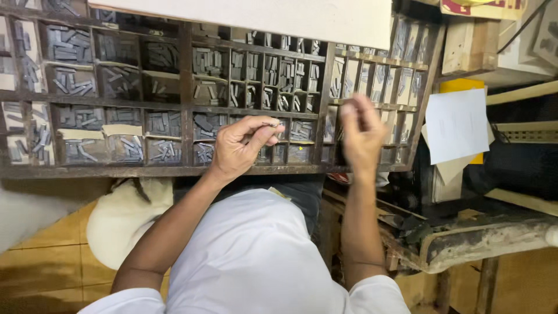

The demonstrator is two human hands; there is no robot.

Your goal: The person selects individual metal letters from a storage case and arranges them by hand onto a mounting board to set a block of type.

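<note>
Holding a few small metal type pieces (273,123) pinched in left hand (241,145) over the wooden type case (186,116); right hand (361,132) blurred, grip indeterminable. Compartments remain mostly full; gathering looks early.

Dark wooden type case (186,170) with many small compartments, tilted toward the person, most of them holding loose grey metal type pieces (70,46); a few at the left edge look pale-lined. A pale flat board (261,17) lies across its top edge. To the right, a worn, grimy workbench (488,238) carries white paper sheets (456,125) over a yellow sheet (462,86).
</note>
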